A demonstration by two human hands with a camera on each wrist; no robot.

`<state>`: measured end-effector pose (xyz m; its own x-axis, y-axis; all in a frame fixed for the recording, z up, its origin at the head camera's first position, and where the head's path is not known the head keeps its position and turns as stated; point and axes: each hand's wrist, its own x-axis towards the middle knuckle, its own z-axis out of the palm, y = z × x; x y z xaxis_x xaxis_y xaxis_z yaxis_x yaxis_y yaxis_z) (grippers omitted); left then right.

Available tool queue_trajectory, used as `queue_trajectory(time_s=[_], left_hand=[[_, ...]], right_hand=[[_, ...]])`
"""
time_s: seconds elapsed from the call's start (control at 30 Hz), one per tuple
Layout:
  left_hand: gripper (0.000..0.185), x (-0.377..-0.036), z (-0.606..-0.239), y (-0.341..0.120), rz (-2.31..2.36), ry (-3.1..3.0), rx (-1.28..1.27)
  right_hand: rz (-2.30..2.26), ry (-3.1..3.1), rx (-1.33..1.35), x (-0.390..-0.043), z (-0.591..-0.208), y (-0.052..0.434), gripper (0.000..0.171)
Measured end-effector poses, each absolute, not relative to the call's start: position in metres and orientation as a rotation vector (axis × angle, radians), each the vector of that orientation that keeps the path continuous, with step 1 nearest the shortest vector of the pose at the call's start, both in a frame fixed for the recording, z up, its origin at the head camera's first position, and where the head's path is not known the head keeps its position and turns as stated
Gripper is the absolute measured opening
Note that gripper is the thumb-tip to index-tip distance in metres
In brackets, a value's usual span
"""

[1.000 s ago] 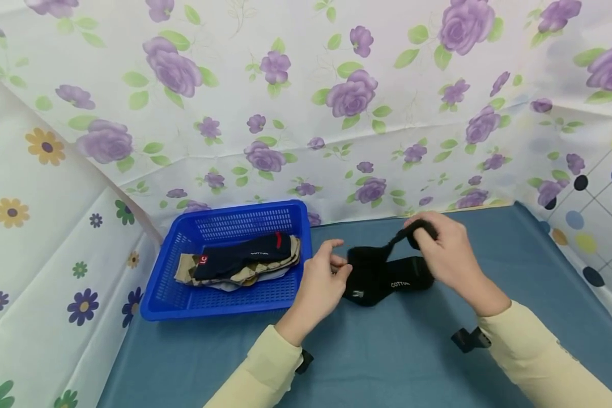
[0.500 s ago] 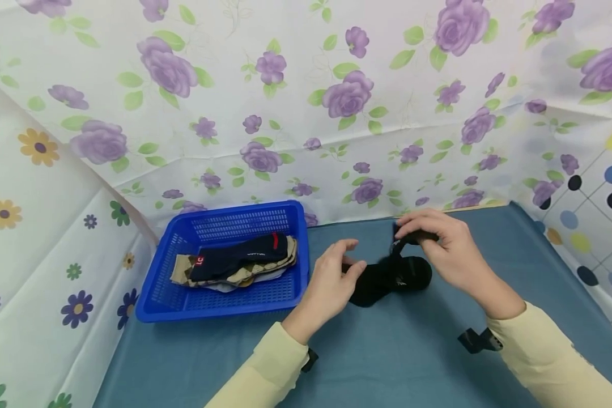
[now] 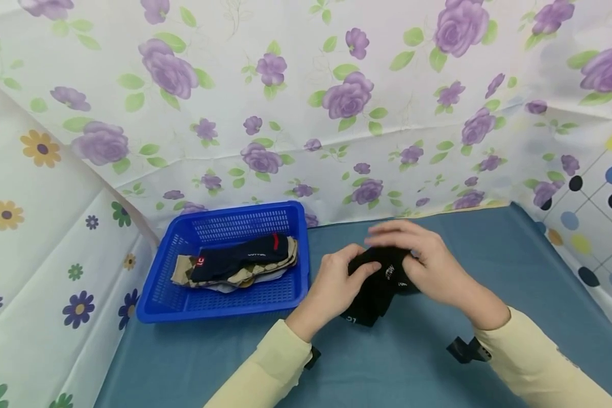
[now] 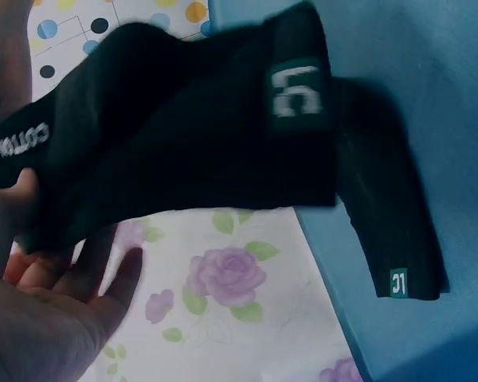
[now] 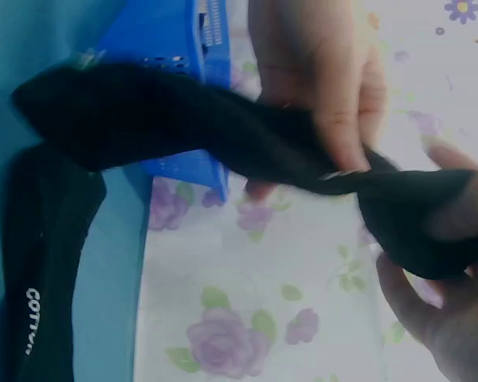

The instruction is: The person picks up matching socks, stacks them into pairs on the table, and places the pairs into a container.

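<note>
Both hands hold a black sock (image 4: 191,135) with white lettering, raised over the blue cloth. My left hand (image 3: 334,286) pinches it between thumb and fingers; in the left wrist view its LC cuff end hangs out past the hand. At the sock's other part, my right hand (image 3: 436,275) grips with the thumb (image 5: 462,215) on top and the fingers bent beneath. The sock looks twisted between the hands in the right wrist view. A second black sock (image 4: 390,191) lies flat on the cloth below, partly hidden by the raised one in the head view.
A blue plastic basket (image 3: 155,303) stands to the left, holding a navy sock (image 3: 234,262) on top of beige patterned socks (image 3: 182,269). Blue cloth (image 3: 387,374) covers the table. A flowered sheet (image 3: 306,113) hangs behind, with patterned sheets at both sides.
The right hand has moved left towards the left hand, bringing the lifted sock across. The left hand now pinches this sock too, and its lettering faces the head camera.
</note>
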<state>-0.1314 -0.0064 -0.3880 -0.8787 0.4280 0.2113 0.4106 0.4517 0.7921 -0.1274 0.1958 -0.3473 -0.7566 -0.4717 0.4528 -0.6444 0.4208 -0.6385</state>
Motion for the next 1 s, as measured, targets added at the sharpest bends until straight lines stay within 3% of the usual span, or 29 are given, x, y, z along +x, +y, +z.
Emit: queue_trajectory(time_s=[0.13,0.43,0.57,0.73,1.0], left_hand=[[0.024,-0.13,-0.389,-0.006,1.514,2.683,0.774],[0.013,-0.128,-0.389,-0.009,1.496,2.748,0.851],[0.012,-0.127,-0.39,-0.01,1.492,2.774,0.899],[0.012,-0.127,-0.39,-0.011,1.513,2.774,0.856],[0.012,-0.128,-0.388,-0.012,1.524,2.767,0.834]], right_hand=[[1.256,-2.501,0.794,-0.131,-0.349,0.198,0.068],[1.412,-2.584,0.672,-0.132,-0.345,0.198,0.035],[1.324,-2.888,0.542,-0.135,-0.346,0.196,0.04],[1.299,-3.137,0.654,-0.137,-0.348,0.197,0.047],[1.191,-3.055,0.696,-0.135,-0.336,0.2,0.014]])
